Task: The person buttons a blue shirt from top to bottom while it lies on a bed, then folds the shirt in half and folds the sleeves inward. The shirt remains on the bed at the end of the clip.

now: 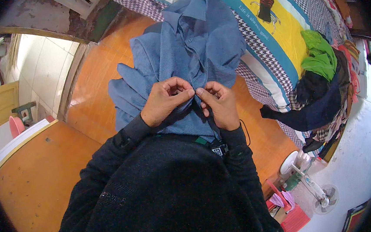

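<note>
A blue collared button-up shirt (155, 59) lies in loose folds before me, its collar at the far end on the edge of the bed. My left hand (168, 99) pinches the shirt's front placket between thumb and forefinger. Close beside it, my right hand (219, 103) pinches the same placket, the two thumb tips almost touching. A small button (190, 40) shows on the placket farther up. Whether there is a button between my fingertips cannot be told. The shirt's near end reaches my dark clothing.
The bed, with its patterned yellow and teal cover (253, 28), stands ahead and right. Heaped clothes, with a green garment (319, 54) on top, lie on its right side. A standing fan (324, 200) is at the lower right; a doorway with a wooden frame (74, 79) is at left.
</note>
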{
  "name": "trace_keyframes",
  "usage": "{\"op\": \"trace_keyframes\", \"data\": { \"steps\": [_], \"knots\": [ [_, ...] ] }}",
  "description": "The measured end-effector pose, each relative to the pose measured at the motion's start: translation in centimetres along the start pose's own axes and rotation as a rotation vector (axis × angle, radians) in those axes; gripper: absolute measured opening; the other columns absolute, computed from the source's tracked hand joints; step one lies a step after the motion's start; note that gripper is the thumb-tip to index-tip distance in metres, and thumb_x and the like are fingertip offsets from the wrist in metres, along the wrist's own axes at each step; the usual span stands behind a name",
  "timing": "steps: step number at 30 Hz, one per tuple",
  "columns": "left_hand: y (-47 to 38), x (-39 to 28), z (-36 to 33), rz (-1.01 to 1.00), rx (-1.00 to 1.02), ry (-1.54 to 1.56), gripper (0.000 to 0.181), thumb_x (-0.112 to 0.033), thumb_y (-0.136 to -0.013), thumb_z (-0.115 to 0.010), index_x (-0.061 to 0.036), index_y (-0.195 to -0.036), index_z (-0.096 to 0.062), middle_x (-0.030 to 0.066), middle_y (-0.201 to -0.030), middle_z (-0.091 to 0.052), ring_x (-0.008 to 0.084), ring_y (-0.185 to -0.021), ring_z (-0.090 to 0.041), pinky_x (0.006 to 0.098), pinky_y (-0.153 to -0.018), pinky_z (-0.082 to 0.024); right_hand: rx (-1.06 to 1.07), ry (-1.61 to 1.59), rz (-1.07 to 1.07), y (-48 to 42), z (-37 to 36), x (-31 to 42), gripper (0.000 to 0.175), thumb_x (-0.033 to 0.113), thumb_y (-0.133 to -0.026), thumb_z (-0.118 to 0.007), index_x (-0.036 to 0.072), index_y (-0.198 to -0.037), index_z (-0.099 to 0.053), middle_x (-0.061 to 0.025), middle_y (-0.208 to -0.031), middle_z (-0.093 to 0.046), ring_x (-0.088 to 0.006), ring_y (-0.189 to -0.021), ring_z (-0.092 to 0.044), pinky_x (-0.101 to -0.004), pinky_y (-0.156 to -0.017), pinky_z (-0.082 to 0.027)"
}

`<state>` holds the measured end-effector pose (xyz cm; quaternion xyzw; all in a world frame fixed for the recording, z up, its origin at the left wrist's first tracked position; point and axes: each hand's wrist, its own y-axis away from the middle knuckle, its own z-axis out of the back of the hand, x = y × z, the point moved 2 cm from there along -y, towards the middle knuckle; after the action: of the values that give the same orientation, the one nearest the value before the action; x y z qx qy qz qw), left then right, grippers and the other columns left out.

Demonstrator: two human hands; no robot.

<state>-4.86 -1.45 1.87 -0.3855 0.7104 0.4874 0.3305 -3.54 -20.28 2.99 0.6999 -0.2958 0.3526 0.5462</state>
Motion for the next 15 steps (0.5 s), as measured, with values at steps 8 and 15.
{"op": "trace_keyframes", "data": {
  "steps": [8,15],
  "knots": [
    [-0.58,-0.01,-0.03,-0.035,-0.045,-0.064,0.012,-0.013,-0.093,-0.074,-0.0026,-0.098,-0.069,-0.0013,-0.091,-0.067,0.0047,-0.083,-0.058,0.0210,-0.073,-0.047,0.002,-0.122,-0.031,-0.22,0.27,0.11,0.015,0.012,-0.094,-0.073,0.000,-0.098,-0.066,-0.0039,-0.075,-0.064,-0.0086,-0.059,-0.059,-0.0199,-0.047,-0.044],
    [-0.60,0.03,0.16,-0.052,-0.054,-0.106,0.013,-0.014,-0.093,-0.074,-0.0028,-0.098,-0.069,-0.0009,-0.092,-0.068,0.0053,-0.083,-0.060,0.0212,-0.074,-0.048,-0.028,-0.095,0.002,0.03,0.29,0.11,0.017,0.013,-0.093,-0.075,-0.001,-0.100,-0.068,-0.0040,-0.076,-0.065,-0.0077,-0.059,-0.059,-0.0198,-0.046,-0.042]
  ]
}}
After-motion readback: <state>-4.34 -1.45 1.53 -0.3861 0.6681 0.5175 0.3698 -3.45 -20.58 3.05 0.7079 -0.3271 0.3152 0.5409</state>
